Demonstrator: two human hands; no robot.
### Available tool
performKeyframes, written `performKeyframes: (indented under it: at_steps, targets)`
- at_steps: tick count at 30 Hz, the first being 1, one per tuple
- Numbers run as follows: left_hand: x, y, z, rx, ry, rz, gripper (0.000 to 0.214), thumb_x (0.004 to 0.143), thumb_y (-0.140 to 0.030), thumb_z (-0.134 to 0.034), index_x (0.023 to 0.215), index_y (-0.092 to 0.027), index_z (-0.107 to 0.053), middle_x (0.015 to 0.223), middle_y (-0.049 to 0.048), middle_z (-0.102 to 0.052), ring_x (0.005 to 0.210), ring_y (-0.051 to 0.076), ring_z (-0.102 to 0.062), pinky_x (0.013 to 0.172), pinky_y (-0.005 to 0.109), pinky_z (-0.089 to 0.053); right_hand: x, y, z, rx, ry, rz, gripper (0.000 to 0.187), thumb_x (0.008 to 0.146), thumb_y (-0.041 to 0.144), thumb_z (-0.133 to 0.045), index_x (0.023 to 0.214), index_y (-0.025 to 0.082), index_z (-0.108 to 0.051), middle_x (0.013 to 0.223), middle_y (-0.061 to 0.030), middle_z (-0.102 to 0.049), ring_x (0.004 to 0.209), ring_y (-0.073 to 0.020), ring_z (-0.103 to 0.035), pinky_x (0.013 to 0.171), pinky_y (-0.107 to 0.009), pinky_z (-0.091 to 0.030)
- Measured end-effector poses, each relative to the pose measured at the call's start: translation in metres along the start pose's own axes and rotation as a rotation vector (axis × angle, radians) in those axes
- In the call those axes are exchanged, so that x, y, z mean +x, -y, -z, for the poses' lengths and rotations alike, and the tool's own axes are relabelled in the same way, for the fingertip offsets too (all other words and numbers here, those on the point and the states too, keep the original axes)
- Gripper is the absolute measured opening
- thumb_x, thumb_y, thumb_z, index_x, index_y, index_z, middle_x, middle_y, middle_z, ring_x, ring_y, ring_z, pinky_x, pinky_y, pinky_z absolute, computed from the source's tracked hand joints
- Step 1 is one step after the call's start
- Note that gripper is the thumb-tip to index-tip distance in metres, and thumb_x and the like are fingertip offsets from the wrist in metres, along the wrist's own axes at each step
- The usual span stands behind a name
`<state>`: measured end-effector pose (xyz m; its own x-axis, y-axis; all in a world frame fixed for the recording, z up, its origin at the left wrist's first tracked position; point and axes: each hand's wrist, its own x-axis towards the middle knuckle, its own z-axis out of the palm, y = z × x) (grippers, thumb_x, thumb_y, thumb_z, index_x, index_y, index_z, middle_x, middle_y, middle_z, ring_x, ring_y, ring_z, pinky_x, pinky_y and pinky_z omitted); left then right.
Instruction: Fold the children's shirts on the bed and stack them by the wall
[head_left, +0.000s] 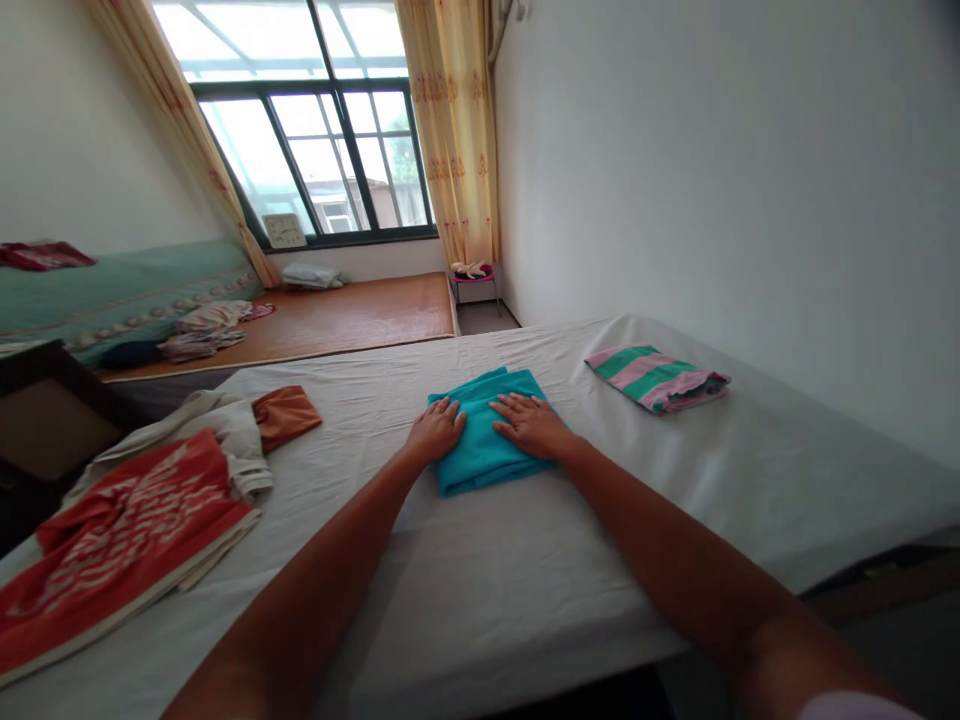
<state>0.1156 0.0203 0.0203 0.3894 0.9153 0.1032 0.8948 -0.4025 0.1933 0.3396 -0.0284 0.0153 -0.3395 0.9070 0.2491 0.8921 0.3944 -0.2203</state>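
A folded turquoise cloth [484, 445] lies on the white-sheeted bed [525, 580] in front of me. My left hand [435, 430] rests flat on its left edge, fingers stretched out. My right hand [531, 422] lies flat on its right half, fingers spread. Neither hand grips anything; both press on the cloth.
A folded pink-and-green striped cloth [655, 377] lies to the right near the wall. At the left sits a pile with a red-and-white towel [120, 540], a cream garment [225, 425] and an orange cloth [286, 414]. Beyond are a wooden platform [352, 315], a window and curtains.
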Motion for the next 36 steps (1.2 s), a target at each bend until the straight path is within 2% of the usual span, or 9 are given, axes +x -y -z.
performKeyframes:
  at_steps: [4, 7, 13, 18, 22, 26, 28, 31, 36]
  targets:
    - [-0.002, 0.004, 0.000, -0.044, -0.053, 0.040, 0.052, 0.097, -0.045, -0.028, 0.138, -0.020, -0.046, 0.150, 0.0133, -0.038, 0.139, 0.028, -0.032, 0.110, 0.049, -0.028, -0.002, -0.053, 0.006, 0.012, -0.013, -0.269, 0.052, 0.096, 0.052, -0.034, 0.139, 0.024, -0.047, 0.146, -0.0096, -0.045, 0.135, -0.0264, -0.039, 0.110, -0.052, -0.028]
    - [-0.006, 0.003, -0.004, -0.079, -0.113, 0.056, 0.048, 0.097, -0.042, -0.029, 0.135, -0.021, -0.049, 0.149, 0.0110, -0.040, 0.138, 0.026, -0.034, 0.110, 0.047, -0.028, -0.005, -0.075, 0.002, 0.066, -0.116, -0.312, 0.049, 0.095, 0.045, -0.040, 0.135, 0.020, -0.050, 0.136, -0.0128, -0.055, 0.125, -0.0266, -0.050, 0.104, -0.047, -0.038]
    - [-0.010, 0.002, -0.006, -0.134, -0.203, 0.068, 0.044, 0.095, -0.038, -0.035, 0.132, -0.023, -0.054, 0.145, 0.0084, -0.046, 0.135, 0.025, -0.037, 0.111, 0.045, -0.029, 0.000, -0.056, 0.008, 0.272, -0.288, -0.185, 0.051, 0.086, 0.035, -0.053, 0.136, 0.027, -0.047, 0.127, -0.0067, -0.061, 0.101, -0.0234, -0.064, 0.091, -0.041, -0.050]
    - [-0.015, -0.001, 0.003, -0.126, -0.357, -0.026, 0.048, 0.089, -0.024, -0.041, 0.136, -0.019, -0.051, 0.148, 0.0080, -0.041, 0.140, 0.025, -0.029, 0.116, 0.044, -0.017, 0.005, -0.051, 0.024, 0.214, -0.443, -0.071, 0.047, 0.088, 0.026, -0.045, 0.135, 0.027, -0.049, 0.131, -0.0051, -0.058, 0.113, -0.0232, -0.057, 0.099, -0.042, -0.045]
    - [-0.018, -0.003, 0.004, -0.177, -0.216, -0.034, 0.043, 0.094, -0.034, -0.037, 0.131, -0.026, -0.055, 0.143, 0.0039, -0.049, 0.136, 0.023, -0.036, 0.114, 0.046, -0.022, 0.005, -0.051, 0.024, 0.045, -0.372, -0.165, 0.045, 0.085, 0.018, -0.044, 0.128, 0.019, -0.057, 0.127, -0.0113, -0.060, 0.115, -0.0268, -0.055, 0.101, -0.046, -0.042]
    - [-0.017, -0.002, -0.001, -0.185, -0.167, -0.008, 0.047, 0.094, -0.045, -0.036, 0.134, -0.025, -0.052, 0.145, 0.0062, -0.047, 0.136, 0.026, -0.036, 0.111, 0.050, -0.027, 0.010, -0.005, 0.024, -0.088, -0.402, -0.011, 0.045, 0.095, 0.025, -0.035, 0.137, 0.017, -0.049, 0.142, -0.0113, -0.049, 0.132, -0.0263, -0.039, 0.109, -0.046, -0.031]
    - [-0.016, -0.001, -0.002, -0.175, -0.177, -0.020, 0.048, 0.094, -0.044, -0.036, 0.134, -0.023, -0.052, 0.144, 0.0075, -0.047, 0.135, 0.026, -0.037, 0.111, 0.048, -0.028, 0.011, 0.026, 0.017, -0.075, -0.271, 0.162, 0.047, 0.098, 0.031, -0.031, 0.141, 0.019, -0.045, 0.146, -0.0082, -0.044, 0.137, -0.0226, -0.034, 0.113, -0.043, -0.027]
    - [-0.017, -0.001, -0.002, -0.163, -0.165, -0.030, 0.046, 0.095, -0.038, -0.036, 0.134, -0.021, -0.052, 0.145, 0.0075, -0.046, 0.136, 0.025, -0.037, 0.112, 0.044, -0.029, 0.012, 0.051, -0.002, -0.068, -0.074, 0.226, 0.052, 0.099, 0.044, -0.029, 0.144, 0.020, -0.041, 0.149, -0.0066, -0.040, 0.139, -0.0217, -0.032, 0.115, -0.043, -0.023]
    - [-0.018, -0.001, 0.000, -0.139, -0.153, -0.040, 0.045, 0.096, -0.034, -0.034, 0.135, -0.021, -0.051, 0.145, 0.0058, -0.047, 0.135, 0.022, -0.037, 0.114, 0.040, -0.028, 0.015, 0.022, -0.012, -0.094, 0.031, 0.074, 0.057, 0.098, 0.053, -0.022, 0.146, 0.025, -0.037, 0.152, -0.0024, -0.034, 0.141, -0.0212, -0.029, 0.115, -0.043, -0.021]
